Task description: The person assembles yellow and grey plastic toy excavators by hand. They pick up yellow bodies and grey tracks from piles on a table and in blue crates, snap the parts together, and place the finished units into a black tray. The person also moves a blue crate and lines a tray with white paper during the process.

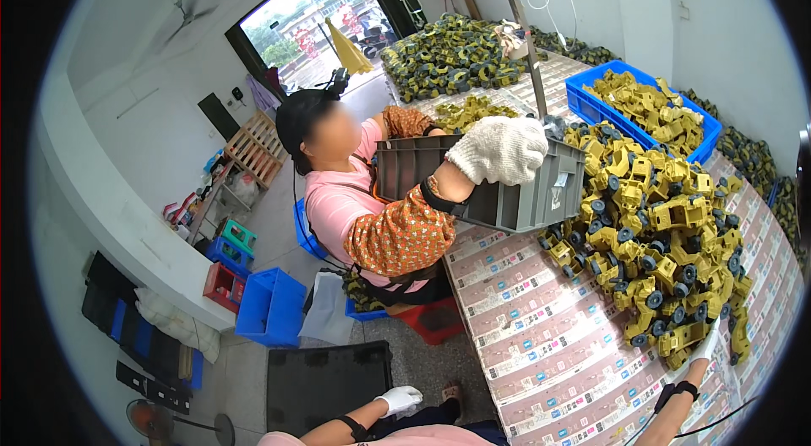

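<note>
A large heap of yellow-green toy trucks (pixel 667 226) with dark wheels spreads over the table. My right hand (pixel 706 345), in a white glove, reaches against the near edge of the heap beside a toy truck (pixel 683 341). It shows edge-on, and whether its fingers grip a truck cannot be made out. My left hand (pixel 400 399), also white-gloved, hangs away from the table above my legs with nothing in it, fingers loosely extended. Across the table's left side, a co-worker (pixel 363 201) in a pink top and patterned sleeves tips a grey crate (pixel 507 205) beside the heap.
A blue crate (pixel 705 142) of toy parts stands behind the heap. More toys (pixel 456 57) are piled at the table's far end. The table (pixel 524 336) is covered with printed sheets. Blue bins (pixel 270 307), a red stool (pixel 431 319) and a black mat (pixel 329 387) are on the floor.
</note>
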A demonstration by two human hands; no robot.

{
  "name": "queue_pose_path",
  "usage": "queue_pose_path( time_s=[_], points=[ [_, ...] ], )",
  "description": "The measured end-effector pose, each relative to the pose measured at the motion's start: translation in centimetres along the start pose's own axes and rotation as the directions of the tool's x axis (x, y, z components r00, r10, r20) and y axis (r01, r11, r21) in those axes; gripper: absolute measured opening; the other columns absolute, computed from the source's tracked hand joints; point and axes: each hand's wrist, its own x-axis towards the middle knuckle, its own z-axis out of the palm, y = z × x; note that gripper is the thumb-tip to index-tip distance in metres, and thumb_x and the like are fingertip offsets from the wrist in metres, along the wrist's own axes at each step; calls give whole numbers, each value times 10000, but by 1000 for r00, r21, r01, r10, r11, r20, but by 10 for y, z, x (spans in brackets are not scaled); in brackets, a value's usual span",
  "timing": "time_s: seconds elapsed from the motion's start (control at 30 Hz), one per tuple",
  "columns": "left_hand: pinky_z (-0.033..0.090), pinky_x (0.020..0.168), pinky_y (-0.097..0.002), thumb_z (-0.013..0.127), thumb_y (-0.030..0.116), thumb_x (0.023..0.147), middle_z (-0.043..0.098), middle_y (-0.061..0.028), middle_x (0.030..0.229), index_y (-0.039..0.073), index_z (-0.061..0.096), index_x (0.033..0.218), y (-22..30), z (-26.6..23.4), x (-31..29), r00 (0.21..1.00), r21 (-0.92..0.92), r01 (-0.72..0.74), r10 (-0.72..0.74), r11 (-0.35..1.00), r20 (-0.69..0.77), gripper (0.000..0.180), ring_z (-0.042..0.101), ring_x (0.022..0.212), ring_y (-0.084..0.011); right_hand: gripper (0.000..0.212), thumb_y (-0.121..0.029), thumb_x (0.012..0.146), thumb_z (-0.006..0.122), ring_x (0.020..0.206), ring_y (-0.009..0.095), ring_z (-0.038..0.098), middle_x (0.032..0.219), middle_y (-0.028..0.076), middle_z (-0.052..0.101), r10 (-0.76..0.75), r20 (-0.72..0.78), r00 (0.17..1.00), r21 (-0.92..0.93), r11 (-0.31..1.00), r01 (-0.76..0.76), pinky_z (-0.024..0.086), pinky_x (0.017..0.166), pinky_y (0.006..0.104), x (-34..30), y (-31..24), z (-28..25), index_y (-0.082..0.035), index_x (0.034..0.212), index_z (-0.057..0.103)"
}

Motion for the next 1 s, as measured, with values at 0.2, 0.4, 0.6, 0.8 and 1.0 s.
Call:
queue_pose_path(
  time_s=[0.2,0.4,0.6,0.8,1.0],
  points=[
    [494,748,-284,557,261,910,641,-46,1037,71,591,1193,4,-5,-2,1000,69,-16,17,997,-9,343,613,891,-142,433,-426,935,502,1008,143,571,1130,-3,614,-134,84,987,-8,991,135,434,883,305,11,10,-15,-100,1206,589],
    [498,743,-280,557,251,903,649,-43,1033,57,583,1196,10,-3,-16,995,-42,95,-96,995,-10,353,626,895,-148,400,-401,922,546,952,143,581,1090,-3,621,-152,-70,986,-21,988,151,447,831,301,-5,12,-1,-95,1173,609],
    [500,754,-288,563,253,899,649,-35,1028,50,573,1200,-23,-9,10,996,-44,83,-83,996,15,363,628,897,-141,364,-361,937,529,946,140,579,1083,1,623,-189,-137,972,-42,982,185,443,823,302,-22,7,12,-92,1169,606],
    [488,590,-276,558,228,915,633,-48,888,81,597,1066,-7,-2,-21,999,-142,16,-21,990,-36,214,600,717,-150,356,-333,937,536,913,141,582,1036,27,637,-290,-167,942,-132,954,270,448,804,297,-43,12,36,-34,1109,626],
    [503,634,-263,562,216,919,643,-36,931,78,596,1126,-10,-2,-30,998,-152,48,-54,987,-35,250,616,768,-138,362,-304,909,590,999,177,566,1104,91,619,-426,-141,894,-477,820,316,423,895,302,-76,21,52,2,1095,645]
  ],
)
